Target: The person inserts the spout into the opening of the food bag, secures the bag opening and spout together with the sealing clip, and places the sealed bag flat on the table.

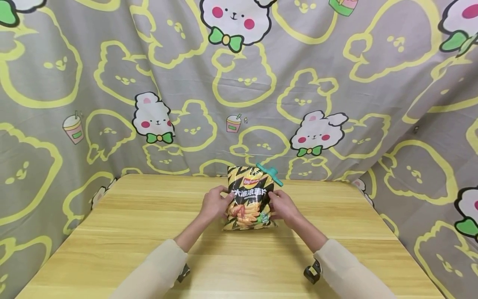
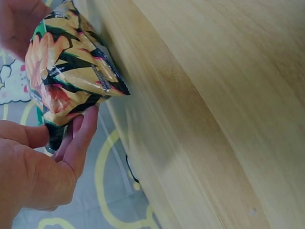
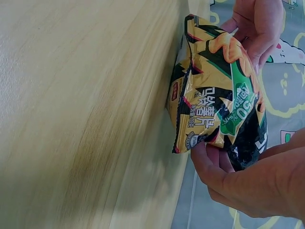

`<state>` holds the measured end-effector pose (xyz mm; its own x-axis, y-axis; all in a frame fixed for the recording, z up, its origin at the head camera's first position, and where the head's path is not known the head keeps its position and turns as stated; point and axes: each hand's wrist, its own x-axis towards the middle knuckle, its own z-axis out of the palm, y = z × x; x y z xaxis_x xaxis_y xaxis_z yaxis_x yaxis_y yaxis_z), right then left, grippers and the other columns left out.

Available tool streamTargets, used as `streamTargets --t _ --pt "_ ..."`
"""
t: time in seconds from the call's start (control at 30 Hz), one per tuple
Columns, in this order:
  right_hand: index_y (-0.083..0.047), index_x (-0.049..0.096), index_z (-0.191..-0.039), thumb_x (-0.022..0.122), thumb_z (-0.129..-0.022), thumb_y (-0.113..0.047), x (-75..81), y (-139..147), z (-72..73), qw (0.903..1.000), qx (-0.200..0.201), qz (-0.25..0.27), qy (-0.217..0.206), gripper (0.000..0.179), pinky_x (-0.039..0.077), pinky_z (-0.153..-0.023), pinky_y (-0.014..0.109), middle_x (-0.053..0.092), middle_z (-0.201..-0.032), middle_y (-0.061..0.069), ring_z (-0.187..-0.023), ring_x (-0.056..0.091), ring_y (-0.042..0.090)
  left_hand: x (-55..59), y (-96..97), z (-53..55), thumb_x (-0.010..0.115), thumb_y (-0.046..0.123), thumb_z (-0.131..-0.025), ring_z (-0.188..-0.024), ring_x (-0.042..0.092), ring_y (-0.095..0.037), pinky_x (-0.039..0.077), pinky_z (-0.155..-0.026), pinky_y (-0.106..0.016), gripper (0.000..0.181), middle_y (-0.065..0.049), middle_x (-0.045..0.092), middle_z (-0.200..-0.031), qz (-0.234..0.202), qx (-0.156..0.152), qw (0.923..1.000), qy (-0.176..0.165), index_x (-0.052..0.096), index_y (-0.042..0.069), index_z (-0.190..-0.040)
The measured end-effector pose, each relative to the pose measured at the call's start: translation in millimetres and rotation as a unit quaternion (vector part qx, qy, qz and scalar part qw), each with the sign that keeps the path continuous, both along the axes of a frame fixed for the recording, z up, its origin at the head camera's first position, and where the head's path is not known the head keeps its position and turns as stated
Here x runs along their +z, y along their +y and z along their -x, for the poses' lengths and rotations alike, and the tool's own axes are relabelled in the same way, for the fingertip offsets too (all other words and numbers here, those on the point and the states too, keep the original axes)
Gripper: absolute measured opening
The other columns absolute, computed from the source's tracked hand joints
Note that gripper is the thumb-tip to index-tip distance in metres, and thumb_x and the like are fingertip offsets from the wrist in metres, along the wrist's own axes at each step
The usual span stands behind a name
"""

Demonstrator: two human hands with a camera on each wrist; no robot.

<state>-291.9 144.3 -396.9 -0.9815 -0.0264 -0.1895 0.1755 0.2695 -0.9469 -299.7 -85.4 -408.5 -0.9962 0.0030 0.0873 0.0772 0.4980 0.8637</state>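
A black and yellow bag of potato chips [image 1: 248, 199] stands upright in front of me over the table, its printed front toward the head view. My left hand [image 1: 216, 202] grips its left edge, thumb on the front and fingers behind. On the opposite edge, my right hand [image 1: 282, 206] holds it the same way. A teal sealing clip [image 1: 269, 173] sits slanted across the bag's top right corner. In the left wrist view the left thumb and fingers pinch the side of the chip bag [image 2: 71, 67]. The right wrist view shows the bag's lower end [image 3: 209, 95] close to the tabletop.
The light wood table [image 1: 149, 232] spreads out around the bag. A grey curtain [image 1: 186, 83] with yellow outlines and white cartoon animals hangs behind it and along both sides. Dark wrist cameras [image 1: 312, 272] sit under the sleeves.
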Motion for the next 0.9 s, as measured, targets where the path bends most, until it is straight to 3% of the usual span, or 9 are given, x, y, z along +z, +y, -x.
streamTargets --t 0.53,0.7,0.9 --pt "0.009 0.032 -0.146 0.034 -0.11 -0.029 2.2 3 -1.1 0.9996 0.026 -0.004 -0.014 0.052 0.057 -0.092 0.051 0.049 -0.129 0.034 -0.113 0.059 0.044 5.3 0.3 1.2 0.059 0.021 -0.103 -0.058 0.071 -0.033 0.061 -0.059 -0.046 0.035 -0.022 0.074 -0.1 -0.036 0.008 0.9983 -0.046 0.062 0.0 -0.13" --pt "0.013 0.032 -0.146 0.042 -0.108 -0.02 2.8 3 -1.0 0.9992 0.036 -0.005 -0.018 0.051 0.058 -0.089 0.048 0.053 -0.121 0.029 -0.099 0.06 0.033 6.5 -1.2 0.9 0.064 0.013 -0.098 -0.058 0.071 -0.027 0.062 -0.062 -0.044 0.041 -0.02 0.075 -0.095 -0.046 -0.006 0.9972 -0.06 0.059 -0.001 -0.136" --pt "0.014 0.029 -0.15 0.053 -0.101 -0.012 1.5 4 0.3 0.9982 0.057 -0.008 -0.016 0.061 0.058 -0.078 0.035 0.058 -0.096 0.011 -0.074 0.053 0.016 9.6 -0.5 -0.7 0.071 0.007 -0.091 -0.059 0.07 -0.024 0.062 -0.067 -0.044 0.053 -0.015 0.074 -0.089 -0.038 -0.016 0.9963 -0.076 0.055 -0.003 -0.14"
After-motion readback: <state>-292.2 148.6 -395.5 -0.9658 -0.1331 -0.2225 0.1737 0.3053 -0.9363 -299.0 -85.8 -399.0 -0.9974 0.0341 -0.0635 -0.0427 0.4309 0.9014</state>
